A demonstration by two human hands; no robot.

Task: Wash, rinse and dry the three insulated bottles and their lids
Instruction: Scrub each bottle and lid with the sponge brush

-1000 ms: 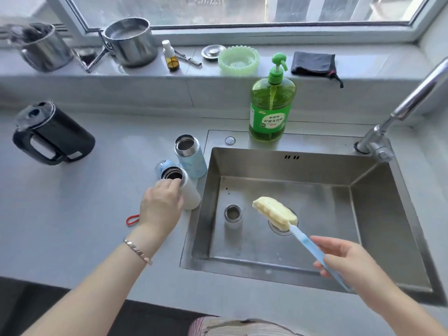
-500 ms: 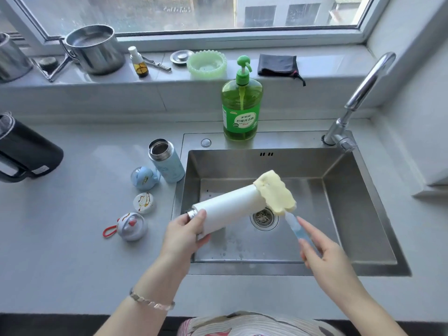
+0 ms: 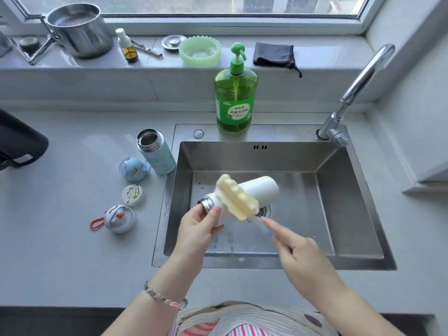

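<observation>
My left hand (image 3: 199, 227) grips the white insulated bottle (image 3: 260, 190) near its steel mouth and holds it on its side over the sink (image 3: 339, 214). My right hand (image 3: 298, 253) holds the blurred blue handle of a sponge brush, whose yellow sponge head (image 3: 236, 198) lies against the bottle's side. A light blue bottle (image 3: 157, 152) stands open on the counter left of the sink. Three lids lie near it: a blue one (image 3: 132, 169), a small white one (image 3: 133, 195), and a grey one with a red loop (image 3: 120, 219).
A green dish soap pump bottle (image 3: 235, 93) stands behind the sink and the faucet (image 3: 351, 93) rises at the back right. A black kettle (image 3: 19, 141) sits at the far left. The sill holds a steel pot (image 3: 77, 29), a green dish (image 3: 200, 50) and a black cloth (image 3: 274, 54).
My left hand lifted the white bottle off the counter and brought it over the sink. The sponge head slid from the bottle's base toward its middle. The view shifted right.
</observation>
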